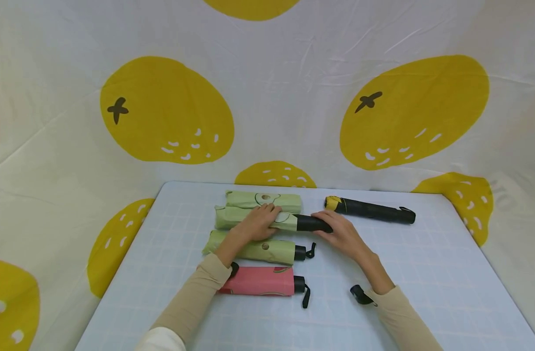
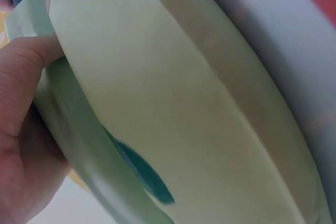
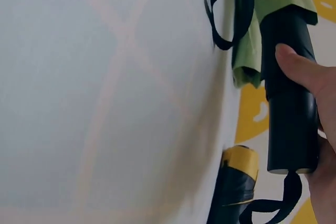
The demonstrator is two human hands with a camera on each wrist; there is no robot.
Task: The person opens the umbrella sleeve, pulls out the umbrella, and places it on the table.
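Note:
Both hands are on a folded green umbrella (image 1: 232, 217) with a black handle (image 1: 309, 223). My left hand (image 1: 260, 223) grips its green body near the middle; in the left wrist view the thumb (image 2: 31, 59) lies along that green fabric, behind a nearer green umbrella (image 2: 173, 93). Around the handle (image 3: 291, 124) my right hand (image 1: 341, 235) is curled, its thumb pressed on the black surface in the right wrist view. A wrist strap (image 3: 286, 200) dangles from the handle's end. Another green umbrella (image 1: 241, 199) lies just behind the held one.
Closer to me lie a green umbrella (image 1: 276, 251) and a pink one (image 1: 263, 281), handles to the right. A black umbrella with a yellow end (image 1: 372, 210) lies at the back right. The light checked table (image 1: 329, 321) ends at a fruit-patterned cloth (image 1: 285, 97).

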